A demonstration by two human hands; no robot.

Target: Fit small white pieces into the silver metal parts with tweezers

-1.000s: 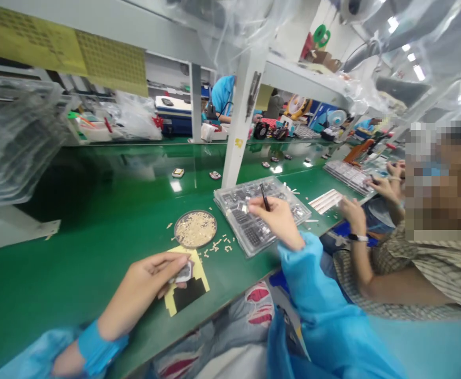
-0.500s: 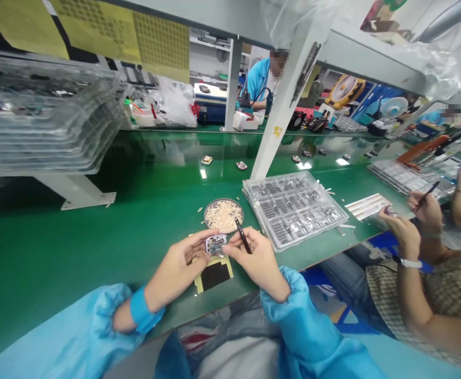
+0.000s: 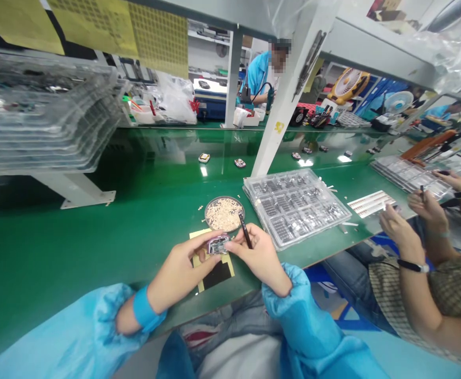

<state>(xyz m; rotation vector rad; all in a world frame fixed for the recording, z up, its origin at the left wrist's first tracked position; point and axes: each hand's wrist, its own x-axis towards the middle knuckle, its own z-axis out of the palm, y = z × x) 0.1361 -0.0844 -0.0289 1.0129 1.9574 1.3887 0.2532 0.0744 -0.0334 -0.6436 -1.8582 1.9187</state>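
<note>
Between thumb and fingers, my left hand (image 3: 183, 266) grips a small electronic device (image 3: 218, 244) with its inner parts exposed and a pinkish rim. My right hand (image 3: 259, 257) is closed around black tweezers (image 3: 246, 231), which slant up and to the left; its thumb and fingertip touch the device's right edge. Under the hands lies a yellow sheet (image 3: 200, 234) with a black patch (image 3: 218, 273). Just beyond them stands a round dish (image 3: 223, 213) full of small pale and dark pieces.
Stacked clear trays (image 3: 297, 205) of parts lie to the right, beside a white strip sheet (image 3: 370, 203). A white post (image 3: 272, 131) rises behind. More trays (image 3: 44, 116) sit on a shelf at left. Small devices (image 3: 240, 163) dot the back. A co-worker's hands (image 3: 402, 231) work at right.
The device has tilted in my left hand and shifted slightly right. The tweezers have swung a little more upright. At right, the co-workers' hands have moved.
</note>
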